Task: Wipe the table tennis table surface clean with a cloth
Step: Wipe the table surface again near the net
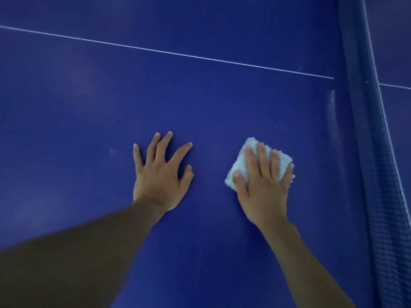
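Head view — blue table (200, 101), white line (178, 54), net (378, 156)

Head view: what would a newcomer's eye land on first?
The pale cloth stands out against the blue table, right of centre, pressed flat under the right hand. The left hand rests spread beside it, apart from the cloth. A thin white line crosses the table beyond, toward the net.

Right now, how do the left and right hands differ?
The left hand rests bare on the blue table tennis table; the right hand presses a folded pale terry cloth. The left hand's fingers splay wide; the right hand's lie closer together. The right hand is nearer the blue net than the left hand. Shared: both palm-down, fingers straight.
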